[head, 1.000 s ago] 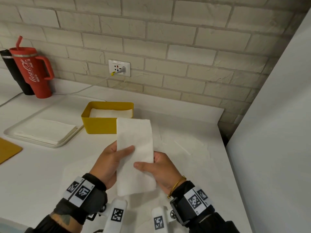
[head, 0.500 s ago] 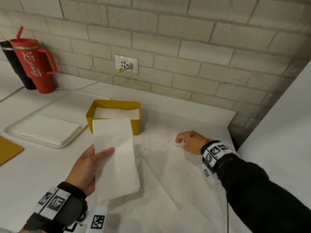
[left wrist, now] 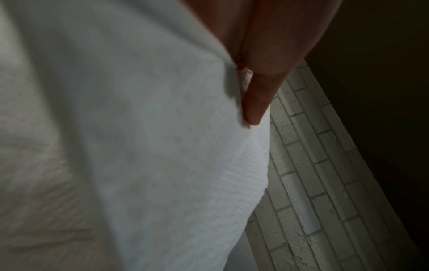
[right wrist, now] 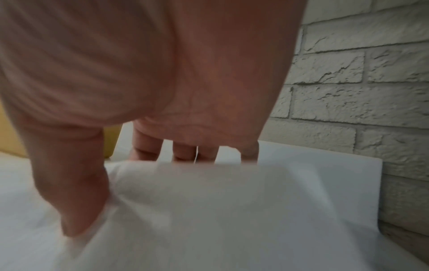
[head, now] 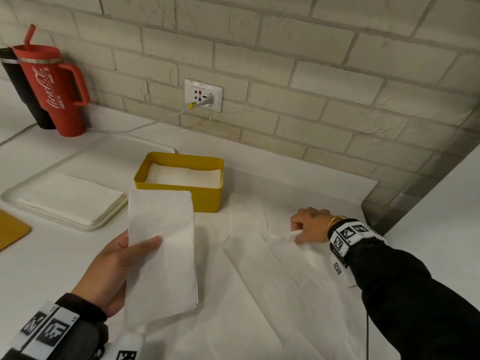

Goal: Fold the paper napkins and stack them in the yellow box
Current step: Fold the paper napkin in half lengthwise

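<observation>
Left hand grips the folded napkin (thumb on top); lay it flat in the yellow box while right hand pinches an unfolded napkin.

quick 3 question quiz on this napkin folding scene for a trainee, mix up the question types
1. True or false: the rectangular yellow plastic box already has white paper napkins in it.
2. Which hand holds the folded white paper napkin? A) left hand B) right hand C) both
3. Fill in: the right hand pinches an unfolded white napkin sheet lying on the white ____.

Key: 1 true; 2 A; 3 countertop
</observation>
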A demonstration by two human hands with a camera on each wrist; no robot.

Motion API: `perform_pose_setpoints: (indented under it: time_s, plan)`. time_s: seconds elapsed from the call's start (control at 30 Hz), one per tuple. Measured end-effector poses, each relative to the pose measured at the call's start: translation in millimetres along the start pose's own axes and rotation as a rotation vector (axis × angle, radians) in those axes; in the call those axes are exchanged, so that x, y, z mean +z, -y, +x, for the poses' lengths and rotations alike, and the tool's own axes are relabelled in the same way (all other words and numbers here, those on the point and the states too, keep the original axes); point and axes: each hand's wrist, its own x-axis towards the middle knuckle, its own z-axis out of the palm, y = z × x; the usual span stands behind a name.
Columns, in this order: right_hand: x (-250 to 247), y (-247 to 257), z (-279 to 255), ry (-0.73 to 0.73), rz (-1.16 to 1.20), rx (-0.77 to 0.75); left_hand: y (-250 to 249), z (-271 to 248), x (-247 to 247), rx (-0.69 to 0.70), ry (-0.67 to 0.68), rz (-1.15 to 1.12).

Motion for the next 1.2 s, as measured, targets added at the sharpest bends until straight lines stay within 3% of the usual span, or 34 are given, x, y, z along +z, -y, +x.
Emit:
perform_pose_setpoints:
  time_s: [0.17,0.3,0.37,0.47,0.57,0.63,0.7,0.83,0.97,1.2]
  plan:
    - [-23,-16,-26,-0.101,0.223,0.013,1,-1,5,0.000,-0.013,0.000]
    - [-37,-26,-49,-0.376,0.635,0.042,5,-2,20,-0.019,-0.019,-0.038]
    - [-38,-12,-67,-0.464,1.020,-0.046,11,0,34,-0.039,-0.026,-0.075]
    - [-37,28,-96,-0.447,1.618,-0.293,21,2,58,-0.071,-0.031,-0.112]
    - [-22,69,-115,-0.380,1.927,-0.465,30,-3,83,-0.108,-0.019,-0.143]
    - [-2,90,-117,-0.323,1.916,-0.440,35,-7,94,-0.132,-0.014,-0.162]
    - [21,104,-121,-0.263,1.761,-0.339,38,-11,101,-0.144,-0.017,-0.175]
    - [49,105,-127,-0.170,1.624,-0.237,35,-18,101,-0.125,-0.017,-0.183]
    - [51,104,-132,-0.147,1.606,-0.228,33,-23,103,-0.089,0.059,-0.028]
    - [64,94,-141,-0.072,1.474,-0.301,19,-19,86,-0.029,-0.050,0.003]
